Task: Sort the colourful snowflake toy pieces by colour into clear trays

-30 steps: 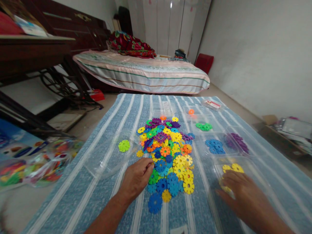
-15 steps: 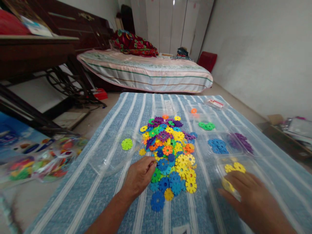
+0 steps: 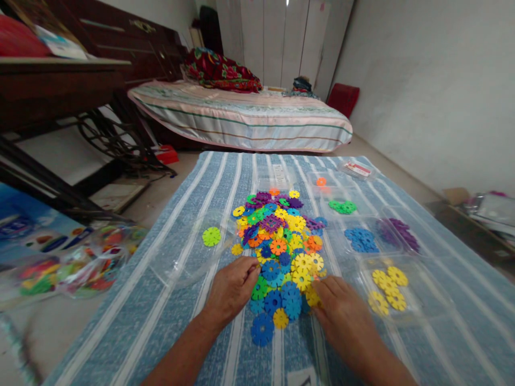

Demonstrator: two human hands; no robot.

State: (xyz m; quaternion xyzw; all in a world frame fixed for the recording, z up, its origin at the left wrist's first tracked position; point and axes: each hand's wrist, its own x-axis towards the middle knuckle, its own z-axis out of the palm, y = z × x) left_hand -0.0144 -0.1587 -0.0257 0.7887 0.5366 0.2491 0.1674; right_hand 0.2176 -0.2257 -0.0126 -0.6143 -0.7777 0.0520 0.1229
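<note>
The right hand point(image 3: 341, 316) has left the clear tray of yellow discs point(image 3: 418, 313), where it lay a second ago, and now rests at the near right edge of the pile of coloured snowflake discs point(image 3: 281, 252) on the striped blue cloth point(image 3: 161, 300); its fingertips cover a yellow disc point(image 3: 311, 297) at the pile's edge, though whether they pinch it I cannot tell; the left hand point(image 3: 231, 289) has barely moved, its curled fingers still touching the near left of the pile beside a green disc point(image 3: 259, 289), grip likewise unclear. The tray now shows its yellow discs point(image 3: 388, 289) uncovered, several more in view than before; beyond it sit trays of blue discs point(image 3: 362, 241) and purple discs point(image 3: 400, 233), then green discs point(image 3: 341, 206) and an orange disc point(image 3: 321, 182); left of the pile a clear bowl point(image 3: 189, 252) holds one lime disc point(image 3: 211, 236); farthest off, a bed point(image 3: 241, 118) lies against the wall.
</note>
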